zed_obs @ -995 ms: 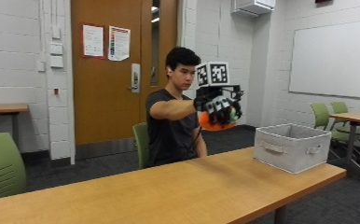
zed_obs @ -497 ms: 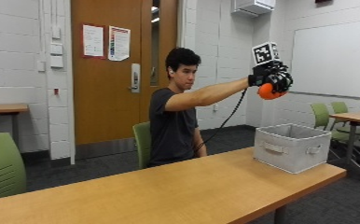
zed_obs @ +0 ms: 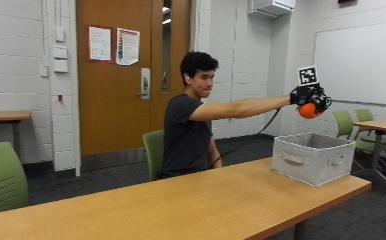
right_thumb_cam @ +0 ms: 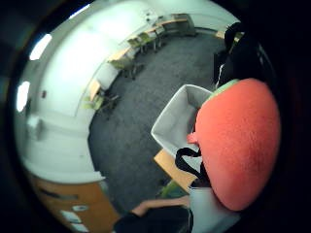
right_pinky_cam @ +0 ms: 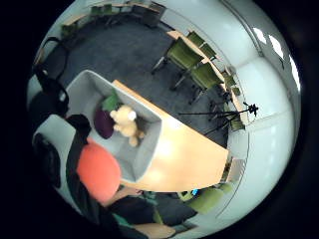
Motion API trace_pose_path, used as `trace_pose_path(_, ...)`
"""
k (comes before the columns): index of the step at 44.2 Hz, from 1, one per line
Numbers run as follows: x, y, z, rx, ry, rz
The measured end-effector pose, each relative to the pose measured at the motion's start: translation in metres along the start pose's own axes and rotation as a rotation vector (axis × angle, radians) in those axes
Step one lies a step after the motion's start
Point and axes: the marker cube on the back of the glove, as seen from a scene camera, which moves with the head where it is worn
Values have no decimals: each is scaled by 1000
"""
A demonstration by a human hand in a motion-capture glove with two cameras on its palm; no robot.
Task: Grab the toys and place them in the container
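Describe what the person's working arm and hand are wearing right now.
The right hand wears a black glove; black straps of the grip show at the edges of the palm views. The arm is bare below the short sleeve of a dark grey T-shirt.

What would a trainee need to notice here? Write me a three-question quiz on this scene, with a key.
1. True or false: the orange toy already lies inside the grey container.
2. Where is the gloved right hand? A. in the air above the container; B. resting flat on the table; C. down inside the container.
3. Name one toy that the little finger side palm view shows inside the container.

Key:
1. False; the hand holds it in the air.
2. A.
3. The tan teddy bear; the purple toy beside it also counts.
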Motion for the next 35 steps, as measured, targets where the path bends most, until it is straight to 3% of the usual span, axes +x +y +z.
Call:
trace_pose_path(5,0,1,17,-83,22,20)
trace_pose_path(11,-63,1,38,-134,97,73)
trace_pose_path(15,-29,16,36,-138,212,105)
trace_pose_path(21,10,58,18,-96,120,-25)
trace_pose_path(35,122,146,-2,-39,245,286)
